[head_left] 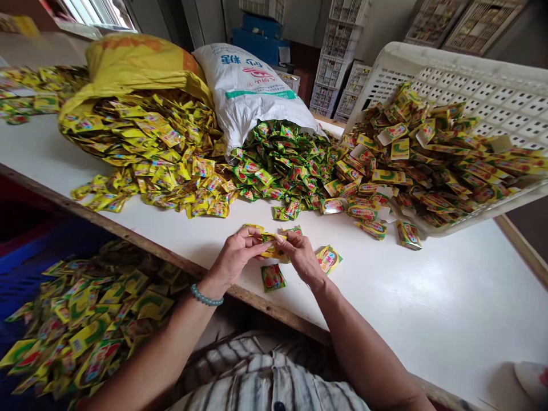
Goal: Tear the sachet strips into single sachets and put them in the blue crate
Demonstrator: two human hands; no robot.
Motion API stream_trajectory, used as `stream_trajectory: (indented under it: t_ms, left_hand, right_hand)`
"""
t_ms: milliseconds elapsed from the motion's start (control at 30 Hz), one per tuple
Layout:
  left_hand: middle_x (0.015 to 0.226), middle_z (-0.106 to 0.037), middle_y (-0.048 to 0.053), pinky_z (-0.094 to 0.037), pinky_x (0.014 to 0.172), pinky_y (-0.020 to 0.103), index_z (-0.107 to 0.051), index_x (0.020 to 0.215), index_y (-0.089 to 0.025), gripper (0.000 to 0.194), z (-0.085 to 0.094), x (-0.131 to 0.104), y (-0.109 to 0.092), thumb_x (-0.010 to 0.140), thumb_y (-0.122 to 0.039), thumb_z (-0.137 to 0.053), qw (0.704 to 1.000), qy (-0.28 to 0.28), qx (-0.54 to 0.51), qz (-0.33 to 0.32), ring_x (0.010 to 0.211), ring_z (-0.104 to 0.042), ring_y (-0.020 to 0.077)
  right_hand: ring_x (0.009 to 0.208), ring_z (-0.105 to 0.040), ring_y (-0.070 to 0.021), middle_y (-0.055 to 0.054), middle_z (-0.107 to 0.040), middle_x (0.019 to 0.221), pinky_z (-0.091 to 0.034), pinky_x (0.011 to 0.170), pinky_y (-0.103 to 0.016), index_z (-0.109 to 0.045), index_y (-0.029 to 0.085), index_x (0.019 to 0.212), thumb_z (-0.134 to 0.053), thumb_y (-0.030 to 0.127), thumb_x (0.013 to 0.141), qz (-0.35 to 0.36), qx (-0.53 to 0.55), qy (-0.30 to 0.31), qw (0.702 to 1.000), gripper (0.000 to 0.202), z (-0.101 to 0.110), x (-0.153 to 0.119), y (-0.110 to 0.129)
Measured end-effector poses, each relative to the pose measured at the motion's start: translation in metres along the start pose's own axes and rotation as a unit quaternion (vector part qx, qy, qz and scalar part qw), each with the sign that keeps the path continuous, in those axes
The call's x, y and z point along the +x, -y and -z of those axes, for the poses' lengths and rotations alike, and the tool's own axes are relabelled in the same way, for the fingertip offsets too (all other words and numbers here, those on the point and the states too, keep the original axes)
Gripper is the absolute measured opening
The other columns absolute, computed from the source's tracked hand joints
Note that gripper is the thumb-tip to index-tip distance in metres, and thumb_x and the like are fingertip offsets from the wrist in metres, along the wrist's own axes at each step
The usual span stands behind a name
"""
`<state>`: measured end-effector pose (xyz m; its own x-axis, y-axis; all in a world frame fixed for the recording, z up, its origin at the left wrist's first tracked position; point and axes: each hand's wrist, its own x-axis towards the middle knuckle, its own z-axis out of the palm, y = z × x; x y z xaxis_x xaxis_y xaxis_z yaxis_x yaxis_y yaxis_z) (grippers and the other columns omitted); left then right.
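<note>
Over the white table, my left hand (240,251) and my right hand (299,254) meet, their fingers pinched on a small yellow packet (272,245) between them. A green packet with a red print (273,277) lies just below the fingers. To the right of my right hand is a flat yellow-green packet (329,258). Beyond the hands, yellow packets (171,177) spill from a yellow sack (141,60), and green packets (295,165) spill from a white sack (257,85).
A white plastic basket (475,74) tipped on its side spills small boxes (411,148) at the right. A blue crate (21,268) full of packets stands below the table's front edge (180,260) at the left. Stacked crates (338,51) stand behind. A pale object (533,379) is at lower right.
</note>
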<state>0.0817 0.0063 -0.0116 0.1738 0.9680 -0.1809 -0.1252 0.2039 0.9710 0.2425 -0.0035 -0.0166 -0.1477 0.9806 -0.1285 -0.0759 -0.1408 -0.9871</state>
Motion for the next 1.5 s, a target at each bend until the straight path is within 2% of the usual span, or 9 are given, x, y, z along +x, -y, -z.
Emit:
stream_trajectory:
  t_ms: [200, 400, 700, 800, 967, 1033, 1233, 1367, 1500]
  left_hand:
    - [0.071, -0.064, -0.002, -0.052, 0.055, 0.025, -0.059, 0.084, -0.018, 0.038, -0.004, -0.005, -0.001, 0.060, -0.035, -0.083, 1.000, 0.016, 0.004, 0.014, 0.063, -0.064, 0.0143]
    - [0.074, -0.066, -0.001, -0.055, 0.068, 0.029, -0.061, 0.078, -0.017, 0.037, -0.009, -0.001, -0.001, 0.055, -0.032, -0.086, 0.999, 0.036, -0.010, 0.021, 0.070, -0.066, 0.0157]
    - [0.072, -0.069, 0.001, -0.055, 0.071, 0.033, -0.058, 0.088, -0.019, 0.035, 0.003, 0.000, 0.001, 0.065, -0.038, -0.076, 0.992, 0.022, 0.117, -0.043, 0.068, -0.067, 0.0184]
    - [0.072, -0.067, 0.002, -0.053, 0.071, 0.035, -0.057, 0.096, -0.019, 0.036, 0.000, -0.011, 0.002, 0.074, -0.045, -0.069, 0.952, 0.011, 0.300, -0.059, 0.070, -0.067, 0.0211]
    - [0.093, -0.066, 0.010, -0.049, 0.082, 0.038, -0.060, 0.081, -0.019, 0.031, -0.014, -0.028, 0.013, 0.065, -0.035, -0.080, 0.820, 0.047, 0.565, -0.083, 0.095, -0.064, 0.0307]
    - [0.088, -0.066, 0.009, -0.049, 0.079, 0.037, -0.057, 0.078, -0.019, 0.024, -0.013, -0.027, 0.019, 0.068, -0.029, -0.076, 0.831, 0.038, 0.551, -0.059, 0.090, -0.065, 0.0290]
    - [0.092, -0.071, 0.006, -0.050, 0.069, 0.031, -0.059, 0.097, -0.020, 0.036, 0.005, -0.003, 0.022, 0.068, -0.034, -0.074, 0.975, -0.058, 0.215, -0.025, 0.081, -0.066, 0.0220]
    - [0.096, -0.071, 0.007, -0.052, 0.069, 0.030, -0.067, 0.098, -0.017, 0.043, -0.002, 0.000, 0.014, 0.061, -0.035, -0.078, 0.997, -0.063, 0.033, -0.003, 0.082, -0.065, 0.0205]
    - [0.086, -0.071, 0.004, -0.052, 0.068, 0.025, -0.071, 0.092, -0.016, 0.035, -0.016, -0.009, 0.005, 0.060, -0.027, -0.077, 0.998, -0.032, -0.047, 0.007, 0.079, -0.064, 0.0174]
  right_hand:
    - [0.057, -0.040, -0.0103, 0.003, -0.048, 0.060, -0.036, 0.053, -0.023, -0.058, 0.019, 0.066, -0.064, 0.061, 0.078, 0.043, -0.049, -0.077, 0.995, 0.044, 0.001, 0.000, 0.001]
    - [0.056, -0.047, -0.0115, 0.001, -0.053, 0.061, -0.044, 0.055, -0.025, -0.055, 0.020, 0.068, -0.066, 0.064, 0.073, -0.024, 0.092, -0.010, 0.995, 0.046, 0.000, 0.001, 0.000]
    - [0.061, -0.053, -0.0129, 0.002, -0.058, 0.064, -0.047, 0.060, -0.026, -0.063, 0.016, 0.072, -0.082, 0.052, 0.061, -0.015, -0.015, -0.011, 1.000, 0.042, 0.009, -0.001, 0.008]
    - [0.063, -0.056, -0.0125, 0.001, -0.063, 0.070, -0.048, 0.062, -0.025, -0.065, 0.017, 0.076, -0.082, 0.049, 0.062, -0.015, 0.017, -0.042, 0.999, 0.039, 0.018, 0.002, 0.009]
    - [0.069, -0.059, -0.0129, -0.001, -0.068, 0.079, -0.048, 0.065, -0.024, -0.068, 0.018, 0.086, -0.080, 0.049, 0.066, 0.002, 0.025, -0.062, 0.998, 0.039, 0.026, 0.006, 0.007]
    - [0.064, -0.057, -0.0120, 0.000, -0.065, 0.072, -0.046, 0.061, -0.024, -0.067, 0.017, 0.082, -0.078, 0.051, 0.068, -0.007, 0.009, -0.062, 0.998, 0.038, 0.027, 0.007, 0.006]
    - [0.057, -0.052, -0.0092, 0.003, -0.058, 0.065, -0.044, 0.056, -0.023, -0.063, 0.017, 0.074, -0.082, 0.050, 0.062, -0.015, 0.044, -0.090, 0.995, 0.040, 0.023, 0.002, 0.013]
    - [0.054, -0.050, -0.0087, 0.004, -0.057, 0.064, -0.042, 0.053, -0.022, -0.060, 0.018, 0.077, -0.082, 0.048, 0.063, -0.008, 0.092, -0.064, 0.994, 0.040, 0.010, -0.001, 0.012]
    - [0.061, -0.052, -0.0125, 0.001, -0.060, 0.067, -0.044, 0.056, -0.025, -0.061, 0.019, 0.073, -0.077, 0.046, 0.068, 0.035, -0.036, -0.094, 0.994, 0.032, 0.005, 0.002, 0.002]
